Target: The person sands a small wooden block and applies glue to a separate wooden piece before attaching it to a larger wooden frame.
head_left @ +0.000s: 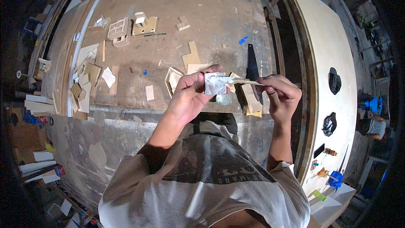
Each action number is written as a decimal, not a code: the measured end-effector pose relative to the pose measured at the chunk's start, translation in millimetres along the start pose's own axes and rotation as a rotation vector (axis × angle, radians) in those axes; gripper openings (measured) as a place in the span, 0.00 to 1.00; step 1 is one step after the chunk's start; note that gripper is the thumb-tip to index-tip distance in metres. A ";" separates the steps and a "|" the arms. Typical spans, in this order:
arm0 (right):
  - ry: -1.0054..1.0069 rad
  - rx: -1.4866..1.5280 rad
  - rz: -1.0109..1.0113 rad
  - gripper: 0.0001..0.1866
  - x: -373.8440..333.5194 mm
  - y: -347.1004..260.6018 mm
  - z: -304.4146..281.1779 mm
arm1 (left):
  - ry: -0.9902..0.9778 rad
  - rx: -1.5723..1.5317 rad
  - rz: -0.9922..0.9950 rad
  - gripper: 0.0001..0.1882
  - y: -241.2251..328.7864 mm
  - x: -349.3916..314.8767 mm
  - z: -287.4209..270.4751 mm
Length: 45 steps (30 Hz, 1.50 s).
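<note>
The right hand point(283, 93) pinches the thin stick point(247, 82) at its 3 o'clock end; the long axis runs toward 9 o'clock (white-coated tip that side). Over the workbench point(135, 61), the left hand point(189, 93) grips the white-smeared square point(214, 86) beside that tip.

Black objects point(334, 81) on pale board point(327, 38)

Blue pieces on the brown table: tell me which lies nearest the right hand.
The blue piece beside the far, narrow tip of the black blade is nearest the right hand; another blue piece lies much farther left, past the left hand.
</note>
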State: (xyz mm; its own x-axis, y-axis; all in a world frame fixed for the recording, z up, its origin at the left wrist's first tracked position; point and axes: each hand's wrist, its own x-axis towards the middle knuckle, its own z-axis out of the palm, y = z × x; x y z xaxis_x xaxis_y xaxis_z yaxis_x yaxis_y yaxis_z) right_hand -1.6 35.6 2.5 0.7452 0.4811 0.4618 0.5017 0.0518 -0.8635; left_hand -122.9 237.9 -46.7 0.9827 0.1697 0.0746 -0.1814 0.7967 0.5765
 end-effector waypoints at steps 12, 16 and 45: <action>-0.105 0.077 -0.060 0.06 -3.2 9.3 -16.6 | -0.012 0.031 -0.009 0.22 3.3 3.3 -2.3; 0.014 0.142 0.008 0.06 -6.0 3.4 -13.6 | 0.035 0.048 -0.014 0.23 5.5 1.2 -5.6; -0.146 0.120 -0.070 0.07 -0.1 3.8 -12.9 | 0.100 0.083 0.021 0.22 17.3 -3.9 -5.0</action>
State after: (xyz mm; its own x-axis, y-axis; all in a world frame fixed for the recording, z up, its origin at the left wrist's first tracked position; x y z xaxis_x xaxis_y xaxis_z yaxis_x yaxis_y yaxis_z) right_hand 5.9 24.4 1.8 0.6340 0.5940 0.4951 0.4880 0.1893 -0.8521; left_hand -130.1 253.9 -41.1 0.9692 0.2462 0.0079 -0.1938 0.7423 0.6414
